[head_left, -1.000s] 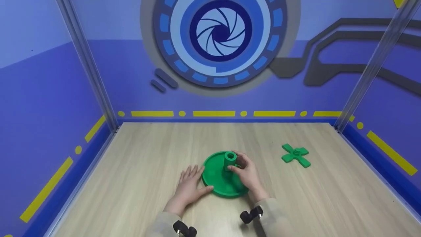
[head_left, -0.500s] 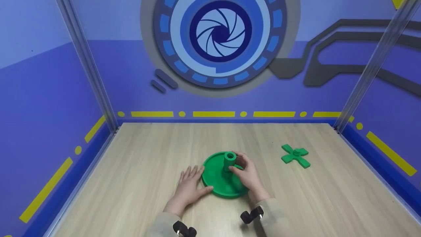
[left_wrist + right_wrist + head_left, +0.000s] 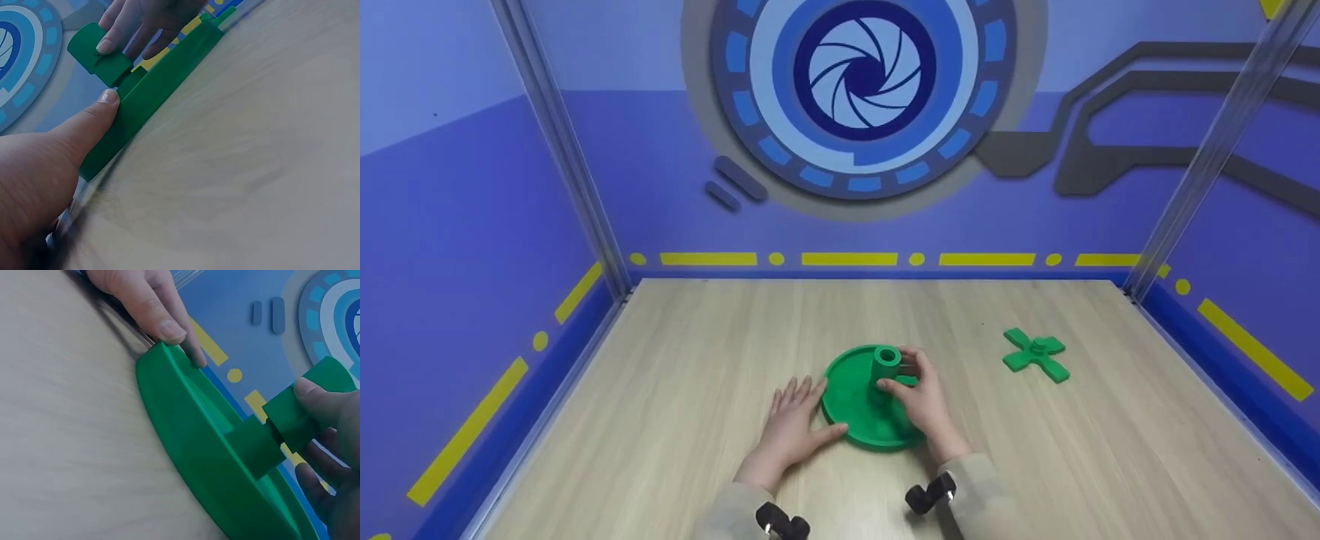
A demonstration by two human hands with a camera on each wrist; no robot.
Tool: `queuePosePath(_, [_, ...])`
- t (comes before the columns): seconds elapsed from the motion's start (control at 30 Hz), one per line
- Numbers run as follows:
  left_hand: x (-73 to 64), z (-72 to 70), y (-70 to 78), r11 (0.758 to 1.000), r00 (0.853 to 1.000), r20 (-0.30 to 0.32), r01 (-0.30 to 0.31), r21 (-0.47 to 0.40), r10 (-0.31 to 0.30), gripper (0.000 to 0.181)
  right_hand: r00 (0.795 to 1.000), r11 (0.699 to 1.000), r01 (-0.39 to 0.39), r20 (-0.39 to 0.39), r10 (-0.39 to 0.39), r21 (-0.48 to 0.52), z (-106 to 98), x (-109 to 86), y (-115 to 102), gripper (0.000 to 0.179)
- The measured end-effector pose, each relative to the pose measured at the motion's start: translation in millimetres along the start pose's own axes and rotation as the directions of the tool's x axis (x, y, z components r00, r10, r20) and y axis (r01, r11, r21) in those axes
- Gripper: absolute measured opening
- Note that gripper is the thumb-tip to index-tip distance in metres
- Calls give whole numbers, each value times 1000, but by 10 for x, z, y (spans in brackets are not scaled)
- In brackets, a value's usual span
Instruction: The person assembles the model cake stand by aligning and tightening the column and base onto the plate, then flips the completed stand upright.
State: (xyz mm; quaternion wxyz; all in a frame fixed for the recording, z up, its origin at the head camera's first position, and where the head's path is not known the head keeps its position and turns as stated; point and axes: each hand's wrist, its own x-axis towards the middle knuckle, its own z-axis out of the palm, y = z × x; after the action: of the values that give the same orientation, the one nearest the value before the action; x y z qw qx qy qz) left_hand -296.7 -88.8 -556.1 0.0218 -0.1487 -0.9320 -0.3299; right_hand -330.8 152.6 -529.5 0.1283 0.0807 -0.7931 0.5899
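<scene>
A round green tray (image 3: 847, 379) with a raised rim lies on the table. My left hand (image 3: 789, 431) rests against its left rim, fingers spread and straight, thumb on the near side. Over a green stub (image 3: 256, 447) on the tray stands a hollow green cylinder (image 3: 886, 361), its open end up. My right hand (image 3: 926, 397) pinches that cylinder between thumb and fingers. A narrow dark gap shows between cylinder and stub in the right wrist view. In the left wrist view the cylinder (image 3: 95, 53) rises above the tray's edge.
A flat green cross-shaped piece (image 3: 1036, 354) with a round knob lies to the right of the tray, on the wooden table (image 3: 697, 352). Blue printed panels (image 3: 660, 180) and metal posts (image 3: 562, 142) enclose the table at the back and sides.
The fingers of my right hand have shifted slightly on the cylinder. My left hand, the tray and the cross-shaped piece stay where they were.
</scene>
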Motion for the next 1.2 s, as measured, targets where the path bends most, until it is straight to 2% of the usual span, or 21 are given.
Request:
queuePosePath(0.27, [6, 7, 11, 1000, 1000, -5, -9, 16, 9, 94, 1000, 998, -11, 4, 11, -66, -9, -1, -4, 61])
queuePosePath(0.37, [9, 0, 11, 1000, 1000, -8, -8, 24, 8, 94, 998, 999, -34, 43, 35, -27, -39, 9, -16, 68])
queuePosePath(0.43, [11, -3, 5, 1000, 1000, -8, -5, 25, 5, 94, 996, 999, -26, 87, 24, 19, -66, 20, -28, 69])
queuePosePath(0.57, [12, -4, -7, 1000, 1000, -9, -1, 19, 1, 93, 982, 994, 27, 182, -47, 109, -115, 30, -59, 65])
queuePosePath(0.67, [12, -9, 0, 1000, 1000, -8, -3, 18, 3, 93, 974, 990, 47, 212, -75, 134, -124, 32, -79, 60])
queuePosePath(0.97, [7, -17, 11, 1000, 1000, -3, -2, 10, 2, 93, 978, 990, 101, 174, -117, 97, -99, 36, -51, 54])
queuePosePath(1.2, [6, -7, 1, 1000, 1000, -3, -16, 10, 16, 93, 984, 992, 91, 143, -102, 84, -97, 25, -51, 53])
